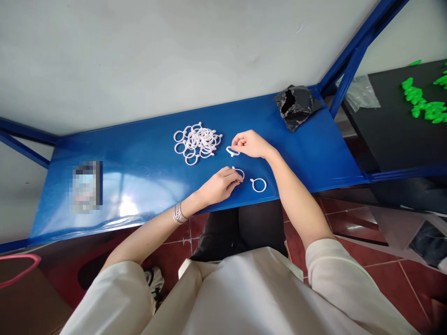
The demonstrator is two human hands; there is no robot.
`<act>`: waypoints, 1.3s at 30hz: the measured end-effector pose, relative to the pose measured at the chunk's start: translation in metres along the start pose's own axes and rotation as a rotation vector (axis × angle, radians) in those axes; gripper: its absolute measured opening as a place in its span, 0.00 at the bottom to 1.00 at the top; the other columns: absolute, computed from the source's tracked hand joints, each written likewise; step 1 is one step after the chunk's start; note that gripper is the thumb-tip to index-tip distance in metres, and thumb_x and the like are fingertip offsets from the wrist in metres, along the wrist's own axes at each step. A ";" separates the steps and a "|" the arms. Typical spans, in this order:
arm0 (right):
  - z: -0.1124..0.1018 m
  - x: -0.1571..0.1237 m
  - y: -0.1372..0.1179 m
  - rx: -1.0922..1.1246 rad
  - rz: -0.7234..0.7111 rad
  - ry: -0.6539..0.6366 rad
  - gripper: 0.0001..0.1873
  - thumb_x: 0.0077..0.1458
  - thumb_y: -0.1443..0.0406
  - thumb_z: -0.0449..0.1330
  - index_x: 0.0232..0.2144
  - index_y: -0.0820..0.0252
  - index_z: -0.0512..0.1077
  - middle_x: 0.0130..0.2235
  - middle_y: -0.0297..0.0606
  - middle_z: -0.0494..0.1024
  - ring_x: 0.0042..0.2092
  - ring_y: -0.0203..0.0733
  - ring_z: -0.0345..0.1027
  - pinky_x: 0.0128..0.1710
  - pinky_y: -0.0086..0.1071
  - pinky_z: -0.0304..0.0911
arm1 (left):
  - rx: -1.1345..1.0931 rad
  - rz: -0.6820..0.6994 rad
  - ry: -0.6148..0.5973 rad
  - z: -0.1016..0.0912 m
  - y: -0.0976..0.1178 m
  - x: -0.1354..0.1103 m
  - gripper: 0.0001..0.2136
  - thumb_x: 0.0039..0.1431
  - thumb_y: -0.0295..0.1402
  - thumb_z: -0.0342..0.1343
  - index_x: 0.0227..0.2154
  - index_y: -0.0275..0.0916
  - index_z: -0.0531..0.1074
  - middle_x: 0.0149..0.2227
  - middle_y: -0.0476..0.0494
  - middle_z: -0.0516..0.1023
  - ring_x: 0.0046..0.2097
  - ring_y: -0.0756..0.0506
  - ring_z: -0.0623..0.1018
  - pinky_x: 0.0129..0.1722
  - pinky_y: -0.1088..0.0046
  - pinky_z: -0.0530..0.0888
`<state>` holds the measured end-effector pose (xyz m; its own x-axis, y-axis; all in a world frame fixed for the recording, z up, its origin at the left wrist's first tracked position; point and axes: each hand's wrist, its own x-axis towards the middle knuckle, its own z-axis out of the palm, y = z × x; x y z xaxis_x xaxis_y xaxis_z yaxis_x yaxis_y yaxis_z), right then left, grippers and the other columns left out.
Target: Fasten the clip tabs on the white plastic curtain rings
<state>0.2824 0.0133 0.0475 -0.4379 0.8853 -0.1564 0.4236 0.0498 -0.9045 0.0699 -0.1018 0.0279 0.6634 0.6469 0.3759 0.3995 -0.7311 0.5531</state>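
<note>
A pile of several white plastic rings (196,142) lies on the blue shelf (139,163). My right hand (252,144) is closed in a pinch on one white ring (232,151), just right of the pile. My left hand (220,184) is closed on another white ring (239,172) near the shelf's front edge. A single white ring (259,184) lies flat on the shelf just right of my left hand.
A crumpled black plastic bag (295,106) sits at the shelf's back right. A blurred box-like object (87,186) lies at the left. A black table (401,121) to the right carries green pieces (424,104). Blue frame posts (352,56) rise at the right.
</note>
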 end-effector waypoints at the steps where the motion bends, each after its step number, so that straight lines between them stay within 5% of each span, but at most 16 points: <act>1: -0.001 0.001 0.003 0.010 -0.011 0.013 0.10 0.58 0.62 0.73 0.32 0.62 0.79 0.22 0.26 0.69 0.25 0.32 0.55 0.30 0.32 0.51 | -0.031 0.004 -0.051 -0.002 -0.006 0.005 0.08 0.76 0.24 0.59 0.44 0.40 0.82 0.45 0.42 0.89 0.46 0.44 0.86 0.53 0.63 0.85; 6: -0.003 0.004 0.009 0.020 -0.053 0.026 0.15 0.56 0.56 0.73 0.32 0.62 0.79 0.22 0.27 0.70 0.26 0.32 0.55 0.30 0.33 0.51 | -0.244 0.029 -0.074 -0.025 -0.020 0.016 0.05 0.75 0.31 0.64 0.43 0.41 0.85 0.44 0.42 0.91 0.48 0.43 0.90 0.55 0.62 0.86; 11: 0.000 0.004 0.008 0.035 -0.058 0.015 0.23 0.51 0.48 0.76 0.32 0.63 0.78 0.21 0.28 0.70 0.26 0.33 0.56 0.30 0.33 0.51 | -0.183 -0.049 0.219 -0.035 -0.037 0.023 0.09 0.71 0.39 0.70 0.43 0.39 0.82 0.36 0.45 0.86 0.33 0.49 0.84 0.38 0.71 0.84; 14: 0.004 0.005 0.008 0.045 -0.047 -0.015 0.21 0.50 0.51 0.76 0.32 0.64 0.80 0.21 0.28 0.70 0.26 0.33 0.57 0.30 0.33 0.50 | -0.110 -0.035 0.346 -0.030 -0.046 0.024 0.13 0.72 0.41 0.69 0.50 0.39 0.82 0.43 0.43 0.84 0.33 0.51 0.81 0.39 0.70 0.84; 20: 0.009 0.005 0.007 0.104 -0.031 -0.131 0.15 0.49 0.58 0.73 0.33 0.65 0.82 0.23 0.31 0.75 0.26 0.33 0.60 0.30 0.32 0.54 | -0.264 -0.073 0.274 -0.019 -0.050 0.015 0.12 0.78 0.40 0.63 0.53 0.37 0.83 0.49 0.38 0.88 0.37 0.50 0.86 0.40 0.73 0.84; 24: 0.010 0.000 0.000 0.199 -0.072 -0.094 0.20 0.56 0.51 0.75 0.37 0.63 0.82 0.31 0.37 0.83 0.26 0.33 0.65 0.27 0.30 0.58 | -0.277 -0.170 0.285 -0.018 -0.052 0.012 0.16 0.76 0.46 0.64 0.50 0.36 0.83 0.44 0.38 0.89 0.36 0.49 0.86 0.40 0.72 0.84; 29: 0.016 -0.005 -0.010 0.300 -0.046 -0.197 0.36 0.55 0.35 0.75 0.40 0.61 0.79 0.22 0.31 0.76 0.19 0.32 0.61 0.18 0.30 0.52 | -0.319 -0.258 0.350 -0.017 -0.060 0.014 0.21 0.74 0.53 0.65 0.44 0.36 0.79 0.34 0.43 0.86 0.28 0.51 0.80 0.32 0.75 0.77; 33: 0.028 -0.003 -0.012 0.280 -0.042 -0.175 0.37 0.50 0.33 0.78 0.28 0.57 0.70 0.19 0.27 0.70 0.18 0.30 0.58 0.17 0.28 0.49 | -0.420 -0.322 0.305 -0.012 -0.061 0.016 0.23 0.73 0.56 0.64 0.39 0.38 0.73 0.25 0.50 0.78 0.23 0.52 0.73 0.26 0.76 0.68; 39: 0.037 -0.002 -0.014 0.168 -0.082 -0.169 0.34 0.58 0.39 0.73 0.22 0.54 0.62 0.17 0.25 0.62 0.18 0.29 0.54 0.18 0.28 0.46 | -0.400 -0.353 0.259 -0.014 -0.056 0.018 0.24 0.70 0.56 0.64 0.33 0.40 0.68 0.24 0.53 0.71 0.24 0.53 0.66 0.26 0.74 0.63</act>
<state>0.2481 -0.0062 0.0461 -0.5979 0.7907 -0.1314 0.2500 0.0282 -0.9678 0.0505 -0.0461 0.0138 0.3375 0.9047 0.2601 0.2647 -0.3563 0.8961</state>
